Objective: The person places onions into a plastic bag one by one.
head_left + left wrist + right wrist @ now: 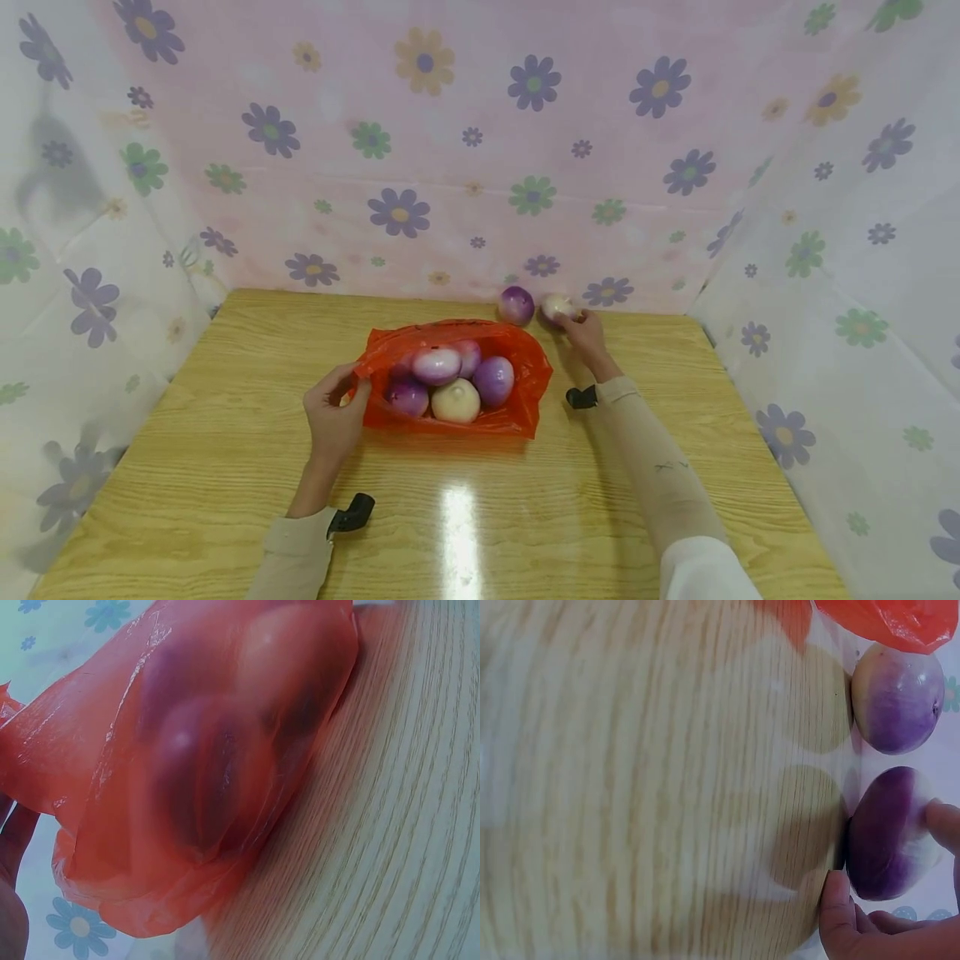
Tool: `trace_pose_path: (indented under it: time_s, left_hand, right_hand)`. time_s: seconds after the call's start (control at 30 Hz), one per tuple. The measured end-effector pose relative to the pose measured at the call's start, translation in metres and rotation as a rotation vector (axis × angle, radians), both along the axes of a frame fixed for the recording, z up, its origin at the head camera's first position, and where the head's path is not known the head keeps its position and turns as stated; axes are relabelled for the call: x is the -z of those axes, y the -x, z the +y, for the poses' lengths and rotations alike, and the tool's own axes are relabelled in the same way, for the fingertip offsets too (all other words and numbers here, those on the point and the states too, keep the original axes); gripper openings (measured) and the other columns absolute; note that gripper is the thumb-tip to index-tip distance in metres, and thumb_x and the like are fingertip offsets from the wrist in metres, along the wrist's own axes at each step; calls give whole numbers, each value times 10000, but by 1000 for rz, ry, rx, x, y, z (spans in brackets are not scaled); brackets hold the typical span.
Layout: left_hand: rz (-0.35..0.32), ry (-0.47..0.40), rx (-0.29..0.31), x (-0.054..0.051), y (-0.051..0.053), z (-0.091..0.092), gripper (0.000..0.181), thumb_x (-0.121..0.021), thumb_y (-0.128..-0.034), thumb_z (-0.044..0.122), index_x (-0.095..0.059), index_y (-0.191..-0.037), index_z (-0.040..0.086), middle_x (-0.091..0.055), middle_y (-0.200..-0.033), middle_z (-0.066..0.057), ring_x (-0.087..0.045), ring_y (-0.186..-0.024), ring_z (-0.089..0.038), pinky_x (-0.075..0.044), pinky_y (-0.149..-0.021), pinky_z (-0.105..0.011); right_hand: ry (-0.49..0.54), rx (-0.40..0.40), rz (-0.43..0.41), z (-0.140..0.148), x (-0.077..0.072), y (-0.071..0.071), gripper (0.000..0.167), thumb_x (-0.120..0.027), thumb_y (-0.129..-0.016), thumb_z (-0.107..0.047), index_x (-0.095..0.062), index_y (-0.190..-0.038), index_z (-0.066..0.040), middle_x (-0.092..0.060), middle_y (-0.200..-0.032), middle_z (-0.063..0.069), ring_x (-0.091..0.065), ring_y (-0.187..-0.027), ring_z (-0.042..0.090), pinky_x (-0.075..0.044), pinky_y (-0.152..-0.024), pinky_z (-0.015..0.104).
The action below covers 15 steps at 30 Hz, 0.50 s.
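A red plastic bag (525,408) lies on the table with its mouth spread, several purple-and-white turnips inside, one of them showing its cream root end (456,402). My left hand (335,412) pinches the bag's left rim between thumb and fingers; in the left wrist view, turnips (202,780) show dimly through the plastic. By the back wall, my right hand (587,335) grips a purple-and-white turnip (885,836) with thumb and fingers about its side. Another turnip (517,306) sits just left of it, apart from the hand.
The wood-grain table (225,400) meets a flowered cloth wall (465,225) at the back. Similar cloth hangs along the left and right sides. A black wrist mount (352,512) sticks out from the left sleeve, and another (581,397) from the right.
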<state>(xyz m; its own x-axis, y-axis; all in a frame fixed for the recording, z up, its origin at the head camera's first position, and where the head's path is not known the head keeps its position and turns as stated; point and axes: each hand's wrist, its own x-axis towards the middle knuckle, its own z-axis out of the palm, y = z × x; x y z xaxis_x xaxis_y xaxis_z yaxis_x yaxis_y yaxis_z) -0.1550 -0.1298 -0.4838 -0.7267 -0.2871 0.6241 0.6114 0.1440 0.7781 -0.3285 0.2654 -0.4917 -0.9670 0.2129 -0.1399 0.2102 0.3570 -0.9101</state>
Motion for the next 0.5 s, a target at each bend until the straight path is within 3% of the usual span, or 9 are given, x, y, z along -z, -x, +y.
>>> trace_pose_path:
  time_s: [0.33, 0.5]
  left_hand:
    - [-9, -25, 4, -4, -1, 3, 194, -638, -848, -214, -713, -1003, -124, -726, -948, 95, -662, -825, -30, -552, -798, -129]
    - [-3, -27, -1, -4, -1, 4, 193, -621, -841, -231, -697, -1000, -153, -729, -954, 101, -655, -823, -14, -546, -801, -117]
  right_hand:
    - [-1, -9, 21, -1, -1, 0, 732, -676, -964, -245, -342, -1491, 139, -444, -1461, 324, -452, -1330, 377, -376, -1172, 451]
    - [102, 5, 47, 0, -2, -5, 687, -700, -946, -165, -379, -1479, 128, -435, -1474, 320, -448, -1352, 364, -383, -1173, 441]
